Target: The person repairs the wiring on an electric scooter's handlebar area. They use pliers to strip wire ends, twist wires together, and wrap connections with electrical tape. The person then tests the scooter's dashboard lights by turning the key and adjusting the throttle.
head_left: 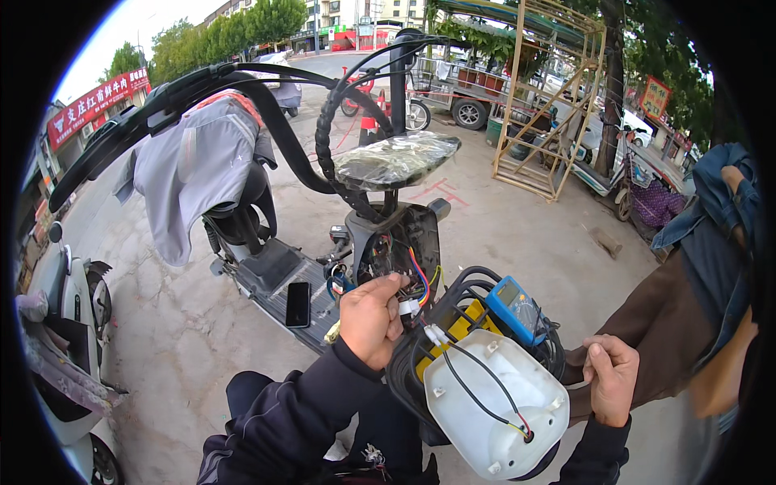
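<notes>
My left hand is closed in a pinch at the open scooter steering column, next to coloured wires and a white connector; what it grips is unclear. Below, an upturned white plastic housing with two wired connectors rests over the black basket, which also holds a yellow item and a blue multimeter. My right hand is raised right of the housing, fingers closed; anything in them is too small to make out.
A phone lies on the footboard, near a seat draped with a grey jacket. A white scooter stands at left. A person is close at right. Behind are a wooden scaffold and parked vehicles.
</notes>
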Demonstrator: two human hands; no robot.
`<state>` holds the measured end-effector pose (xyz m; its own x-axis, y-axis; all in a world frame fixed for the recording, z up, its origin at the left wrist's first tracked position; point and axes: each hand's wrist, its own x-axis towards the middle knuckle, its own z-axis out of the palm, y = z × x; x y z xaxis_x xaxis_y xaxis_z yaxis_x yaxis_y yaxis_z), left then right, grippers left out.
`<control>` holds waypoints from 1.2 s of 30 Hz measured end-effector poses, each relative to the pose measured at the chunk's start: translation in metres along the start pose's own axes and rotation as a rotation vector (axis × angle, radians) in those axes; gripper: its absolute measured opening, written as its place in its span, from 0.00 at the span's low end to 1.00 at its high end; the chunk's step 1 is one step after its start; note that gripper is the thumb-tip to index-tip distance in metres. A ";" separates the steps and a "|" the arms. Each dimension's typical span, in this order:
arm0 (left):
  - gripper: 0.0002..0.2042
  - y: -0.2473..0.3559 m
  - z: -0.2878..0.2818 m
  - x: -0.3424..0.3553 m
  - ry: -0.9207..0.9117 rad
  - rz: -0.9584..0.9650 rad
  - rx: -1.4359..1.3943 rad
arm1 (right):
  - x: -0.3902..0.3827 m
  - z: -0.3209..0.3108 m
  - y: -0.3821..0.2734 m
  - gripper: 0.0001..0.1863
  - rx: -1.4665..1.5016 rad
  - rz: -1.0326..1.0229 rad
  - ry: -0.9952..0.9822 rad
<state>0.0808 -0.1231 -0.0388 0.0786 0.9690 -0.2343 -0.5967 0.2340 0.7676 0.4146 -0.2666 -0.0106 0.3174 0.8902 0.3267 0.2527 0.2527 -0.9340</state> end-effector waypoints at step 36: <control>0.14 0.000 -0.110 -0.052 -0.052 0.391 0.638 | -0.006 0.011 0.053 0.11 0.192 -0.016 0.158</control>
<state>-0.0109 -0.1820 -0.0927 0.0028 0.9898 0.1424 -0.0113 -0.1424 0.9897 0.4157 -0.2546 -0.0635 0.4578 0.8190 0.3460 0.0848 0.3471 -0.9340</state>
